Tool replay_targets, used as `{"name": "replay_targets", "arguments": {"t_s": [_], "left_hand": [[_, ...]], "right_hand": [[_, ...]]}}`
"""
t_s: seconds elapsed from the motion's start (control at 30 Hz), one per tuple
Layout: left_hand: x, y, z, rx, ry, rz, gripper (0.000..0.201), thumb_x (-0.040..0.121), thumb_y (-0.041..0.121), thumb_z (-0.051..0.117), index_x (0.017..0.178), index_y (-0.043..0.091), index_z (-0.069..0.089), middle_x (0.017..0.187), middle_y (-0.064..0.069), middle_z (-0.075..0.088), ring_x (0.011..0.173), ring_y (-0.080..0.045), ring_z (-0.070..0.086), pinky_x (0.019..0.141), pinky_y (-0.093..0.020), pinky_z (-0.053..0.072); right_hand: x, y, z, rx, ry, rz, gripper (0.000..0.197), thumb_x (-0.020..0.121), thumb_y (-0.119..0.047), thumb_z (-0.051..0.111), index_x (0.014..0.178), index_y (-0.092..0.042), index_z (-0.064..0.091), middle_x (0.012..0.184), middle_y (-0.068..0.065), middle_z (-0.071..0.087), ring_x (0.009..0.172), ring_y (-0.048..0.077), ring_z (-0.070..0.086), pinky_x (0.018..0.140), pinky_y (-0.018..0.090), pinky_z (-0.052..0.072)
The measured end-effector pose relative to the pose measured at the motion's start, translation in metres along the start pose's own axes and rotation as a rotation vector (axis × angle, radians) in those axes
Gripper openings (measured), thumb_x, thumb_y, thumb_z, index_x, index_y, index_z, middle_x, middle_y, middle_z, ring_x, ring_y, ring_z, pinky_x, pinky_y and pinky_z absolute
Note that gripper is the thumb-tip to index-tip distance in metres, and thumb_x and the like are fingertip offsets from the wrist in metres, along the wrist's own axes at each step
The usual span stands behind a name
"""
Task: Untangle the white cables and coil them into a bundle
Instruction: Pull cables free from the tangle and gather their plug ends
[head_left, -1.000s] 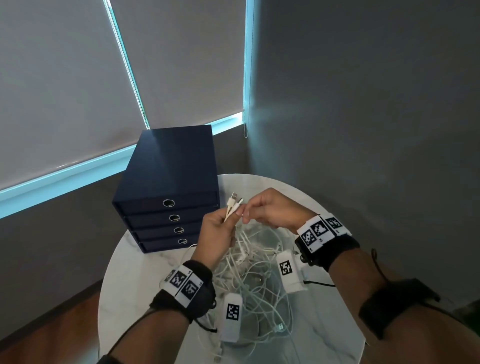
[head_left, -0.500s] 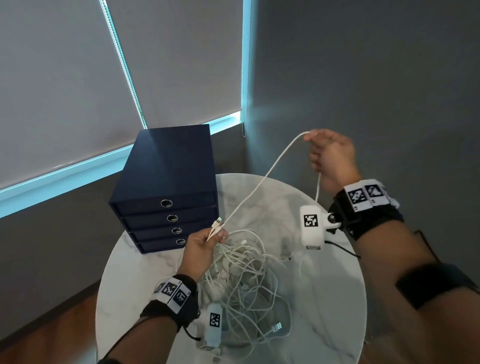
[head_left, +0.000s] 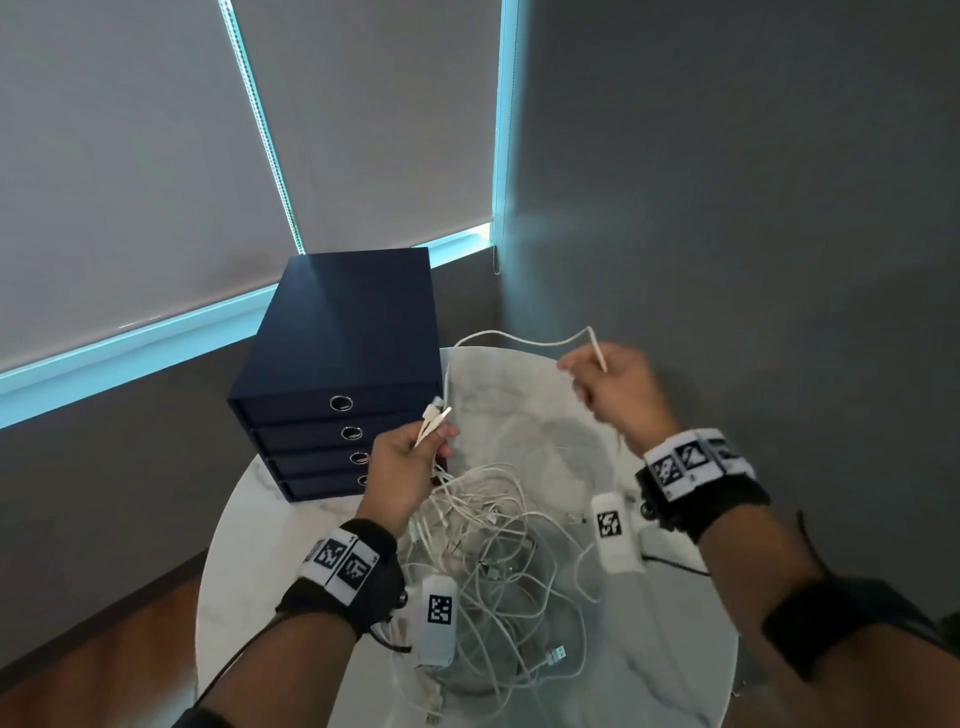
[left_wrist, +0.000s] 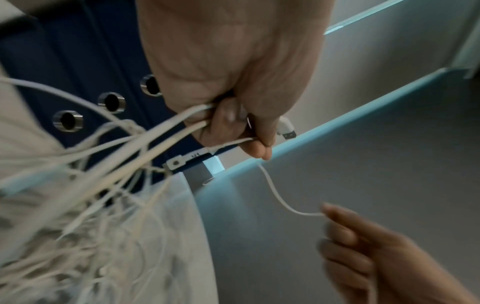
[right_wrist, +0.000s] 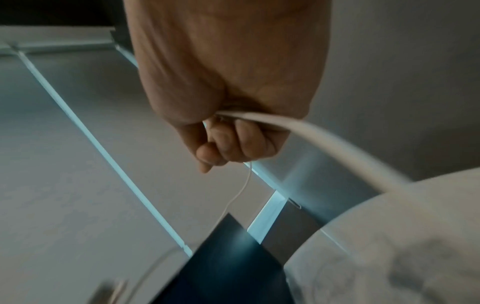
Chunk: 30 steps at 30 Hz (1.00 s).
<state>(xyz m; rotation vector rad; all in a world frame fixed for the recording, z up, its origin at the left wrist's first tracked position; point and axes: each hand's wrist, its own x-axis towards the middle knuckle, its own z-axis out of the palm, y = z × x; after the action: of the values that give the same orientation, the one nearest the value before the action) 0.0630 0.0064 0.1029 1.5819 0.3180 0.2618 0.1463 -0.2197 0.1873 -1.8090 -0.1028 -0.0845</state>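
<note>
A tangle of white cables lies in the middle of the round white table. My left hand is raised over the tangle's far left side and grips several cable ends, their plugs sticking out above its fingers. The left wrist view shows those cables and a USB plug in its curled fingers. One cable arcs slack from there to my right hand, which holds it in curled fingers above the table's far side.
A dark blue box of drawers with round metal pulls stands at the table's far left, just behind my left hand. A grey wall rises on the right and window blinds on the left. A loose USB plug lies near the table's front.
My right hand pulled one cable up and to the right, then came back down and toward the left hand, so the cable now arcs slack. The left hand kept hold of the cable ends.
</note>
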Motion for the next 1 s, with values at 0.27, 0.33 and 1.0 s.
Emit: {"name": "replay_targets", "arguments": {"t_s": [0.27,0.33,1.0], "left_hand": [[-0.015,0.035,0.021,0.066,-0.257,0.138,0.031,0.099,0.02,0.061,0.071,0.008,0.068,0.045,0.01,0.048,0.04,-0.007,0.032,0.044,-0.022,0.029],[-0.015,0.03,0.017,0.043,-0.267,0.1,0.034,0.098,0.025,0.061,0.072,0.004,0.068,0.045,0.004,0.041,0.041,-0.011,0.027,0.045,-0.023,0.025],[-0.058,0.01,0.043,-0.07,-0.43,-0.169,0.038,0.105,0.034,0.045,0.11,0.006,0.07,0.085,-0.003,0.075,0.045,-0.013,0.035,0.044,-0.021,0.029]], "right_hand": [[-0.038,0.009,0.055,0.095,-0.483,0.158,0.032,0.099,-0.021,0.052,0.072,-0.01,0.064,0.058,0.005,0.049,0.039,0.01,0.028,0.039,0.017,0.019],[-0.039,0.009,0.056,0.158,-0.53,0.211,0.023,0.099,-0.018,0.053,0.089,-0.002,0.068,0.061,0.006,0.048,0.038,0.008,0.026,0.038,0.015,0.017],[-0.024,0.024,0.051,0.056,-0.183,0.165,0.04,0.091,-0.038,0.065,0.064,-0.01,0.057,0.06,0.018,0.056,0.038,0.019,0.044,0.04,0.025,0.04]]}}
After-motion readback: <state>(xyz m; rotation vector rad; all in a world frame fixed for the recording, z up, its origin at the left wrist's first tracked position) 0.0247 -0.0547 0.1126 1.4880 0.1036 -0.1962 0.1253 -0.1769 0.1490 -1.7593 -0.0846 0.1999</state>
